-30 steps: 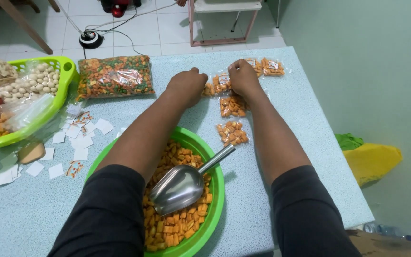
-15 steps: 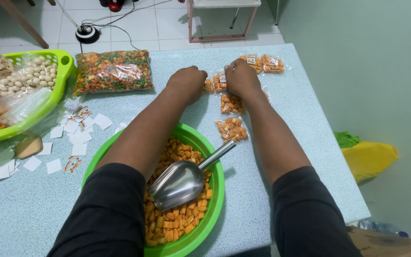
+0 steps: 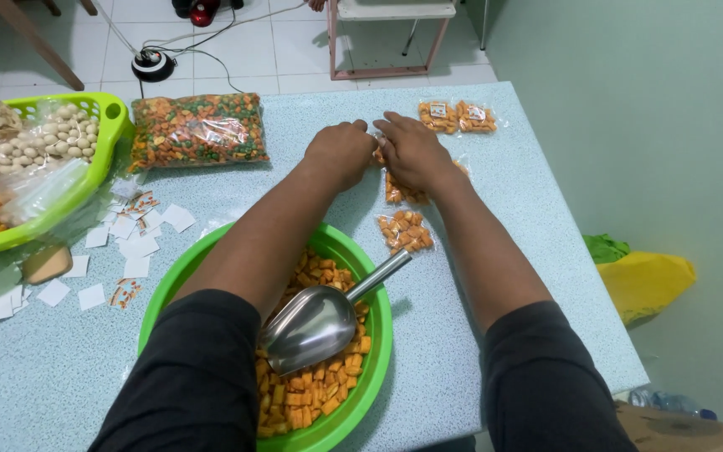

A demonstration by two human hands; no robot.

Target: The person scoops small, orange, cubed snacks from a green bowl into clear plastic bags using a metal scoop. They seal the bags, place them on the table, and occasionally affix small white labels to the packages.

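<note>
My left hand [image 3: 340,151] and my right hand [image 3: 412,151] meet at the middle of the pale blue table [image 3: 504,276], both closed on a small clear packet of orange snacks [image 3: 377,154] that is mostly hidden between them. Another small packet [image 3: 399,194] lies partly under my right wrist, and one more [image 3: 406,231] sits just nearer to me. Below my arms a green bowl [image 3: 371,368] holds loose orange snacks, with a metal scoop [image 3: 315,322] resting in it.
Two filled small packets [image 3: 457,116] lie at the table's far side. A large bag of mixed orange and green snacks [image 3: 197,130] lies far left. A green basket [image 3: 102,151] of bagged snacks stands at left, with small paper labels [image 3: 131,238] scattered beside it. A yellow bag [image 3: 646,280] sits on the floor at right.
My hands have drawn closer together over the packet at the table's middle. The view has shifted a little; the bowl and scoop stay put.
</note>
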